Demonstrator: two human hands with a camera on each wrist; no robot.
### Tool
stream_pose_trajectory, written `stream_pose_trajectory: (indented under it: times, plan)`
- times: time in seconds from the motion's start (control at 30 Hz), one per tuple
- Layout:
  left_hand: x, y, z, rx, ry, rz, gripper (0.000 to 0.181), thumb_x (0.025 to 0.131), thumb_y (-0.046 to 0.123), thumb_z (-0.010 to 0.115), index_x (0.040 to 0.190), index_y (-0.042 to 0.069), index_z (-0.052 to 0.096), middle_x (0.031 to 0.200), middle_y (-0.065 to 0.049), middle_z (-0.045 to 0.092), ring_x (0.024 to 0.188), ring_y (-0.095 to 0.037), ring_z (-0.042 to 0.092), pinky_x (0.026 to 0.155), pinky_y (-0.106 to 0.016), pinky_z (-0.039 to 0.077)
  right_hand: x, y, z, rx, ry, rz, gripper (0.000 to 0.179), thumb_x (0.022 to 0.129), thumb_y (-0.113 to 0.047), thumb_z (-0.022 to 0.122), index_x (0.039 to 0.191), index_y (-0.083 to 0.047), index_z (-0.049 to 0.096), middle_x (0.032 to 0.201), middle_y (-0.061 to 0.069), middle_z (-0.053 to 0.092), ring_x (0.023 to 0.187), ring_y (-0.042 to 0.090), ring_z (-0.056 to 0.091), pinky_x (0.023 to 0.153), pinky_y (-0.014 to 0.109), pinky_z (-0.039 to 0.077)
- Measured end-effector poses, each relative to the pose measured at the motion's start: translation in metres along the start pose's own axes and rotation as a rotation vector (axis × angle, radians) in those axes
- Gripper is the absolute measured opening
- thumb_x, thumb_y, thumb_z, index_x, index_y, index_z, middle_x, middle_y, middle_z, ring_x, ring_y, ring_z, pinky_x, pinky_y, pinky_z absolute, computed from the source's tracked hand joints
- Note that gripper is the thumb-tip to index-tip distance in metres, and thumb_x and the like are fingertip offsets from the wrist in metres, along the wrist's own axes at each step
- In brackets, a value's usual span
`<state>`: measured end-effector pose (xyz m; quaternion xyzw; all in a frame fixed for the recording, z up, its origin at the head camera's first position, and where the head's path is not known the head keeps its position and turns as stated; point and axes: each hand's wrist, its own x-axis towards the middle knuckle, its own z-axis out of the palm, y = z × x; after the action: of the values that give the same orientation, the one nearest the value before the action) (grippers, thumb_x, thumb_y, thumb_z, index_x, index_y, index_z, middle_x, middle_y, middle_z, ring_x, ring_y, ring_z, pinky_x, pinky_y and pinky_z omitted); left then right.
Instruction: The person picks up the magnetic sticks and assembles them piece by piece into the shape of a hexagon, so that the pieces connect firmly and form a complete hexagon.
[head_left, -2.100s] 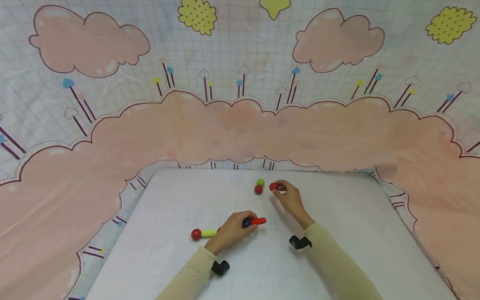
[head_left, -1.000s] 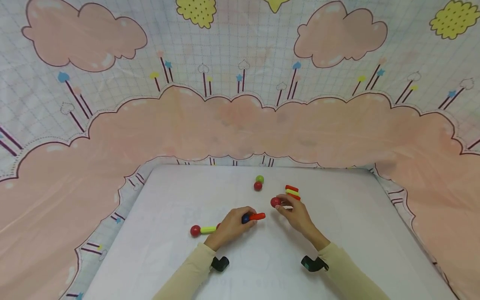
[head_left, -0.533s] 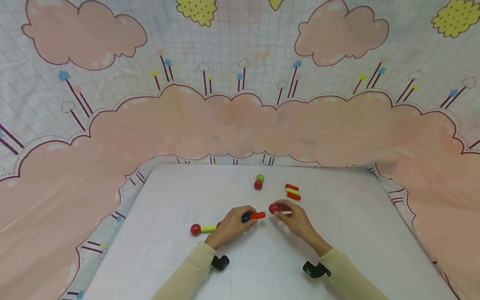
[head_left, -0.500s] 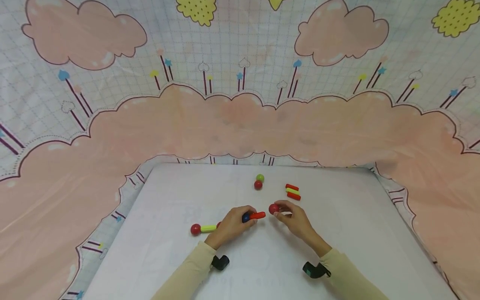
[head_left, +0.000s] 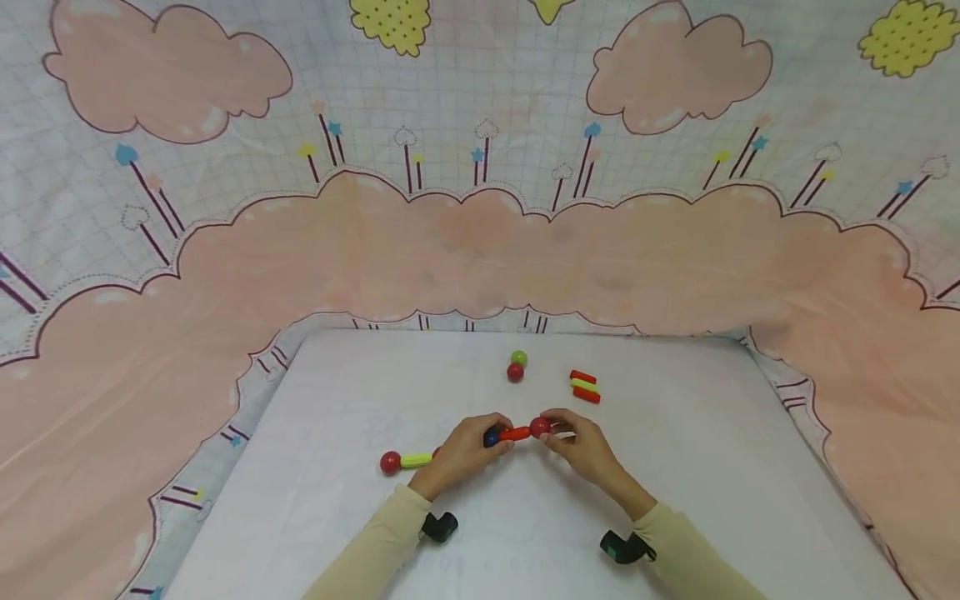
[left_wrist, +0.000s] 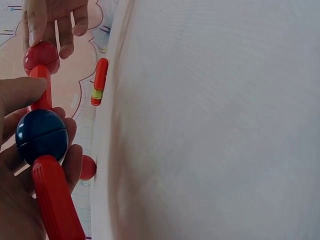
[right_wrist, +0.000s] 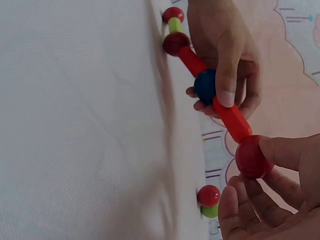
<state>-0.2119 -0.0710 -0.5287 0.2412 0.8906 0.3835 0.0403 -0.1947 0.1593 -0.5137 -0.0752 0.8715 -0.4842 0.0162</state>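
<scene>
My left hand holds a chain of toy balls and rods at its blue ball, its thumb on a red rod. Thumb and fingers of my right hand pinch a loose-end red ball, which touches that rod's tip. Behind the blue ball the chain runs on through another red rod, a dark red ball, a yellow-green rod and an end red ball. In the head view the left hand covers part of the chain.
On the white table, a green ball and a spare red ball sit together toward the back. Right of them lie two red rods with a yellow rod between. A patterned cloth hangs behind the table.
The right hand has brought its red ball from near the back toward the front and left, against the red rod's tip. My left hand stays nearly still with the chain.
</scene>
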Motion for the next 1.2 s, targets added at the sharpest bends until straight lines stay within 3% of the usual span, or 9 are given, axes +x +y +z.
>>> stream_pose_trajectory:
  times: [0.33,0.5,0.67,0.87,1.2]
  plan:
    - [0.000,0.000,0.000,-0.005,0.006,0.007,0.024,0.092,0.028,0.070,0.115,0.025,0.064,0.107,0.007,0.068,0.091,-0.011,0.056,0.087,-0.031,0.050,-0.001,-0.004,0.000,0.033,-0.004,0.024,0.036,0.087,-0.014,0.074,0.121,-0.011,0.065,0.114,0.004,0.069,0.103,0.021,0.064,0.085,0.031,0.057]
    - [-0.003,0.001,0.001,0.004,0.021,0.029,0.030,0.091,0.028,0.070,0.119,0.020,0.063,0.103,0.005,0.068,0.091,-0.010,0.056,0.088,-0.033,0.050,-0.004,-0.003,0.003,0.079,-0.011,0.043,0.036,0.086,-0.016,0.075,0.121,-0.013,0.065,0.114,0.004,0.068,0.103,0.020,0.064,0.083,0.031,0.058]
    - [-0.008,0.004,0.004,0.033,0.010,0.060,0.036,0.091,0.027,0.071,0.123,0.015,0.061,0.106,0.003,0.070,0.093,-0.009,0.060,0.087,-0.030,0.052,-0.010,0.000,0.009,0.114,-0.054,0.060,0.035,0.087,-0.019,0.075,0.120,-0.012,0.065,0.116,0.007,0.067,0.104,0.023,0.065,0.080,0.030,0.058]
    - [-0.005,0.010,0.002,0.083,0.036,0.085,0.040,0.090,0.030,0.072,0.127,0.020,0.060,0.111,0.003,0.070,0.094,-0.010,0.061,0.085,-0.029,0.052,-0.005,-0.005,0.011,0.152,-0.033,0.025,0.030,0.087,-0.017,0.075,0.113,-0.011,0.063,0.113,0.010,0.066,0.101,0.024,0.066,0.081,0.030,0.058]
    - [0.005,0.014,0.006,0.192,0.081,0.166,0.044,0.088,0.036,0.073,0.127,0.022,0.058,0.111,0.006,0.070,0.090,-0.007,0.061,0.080,-0.024,0.052,0.000,-0.010,0.010,0.215,-0.055,0.047,0.027,0.087,-0.013,0.074,0.110,-0.008,0.061,0.113,0.011,0.067,0.102,0.024,0.068,0.082,0.028,0.057]
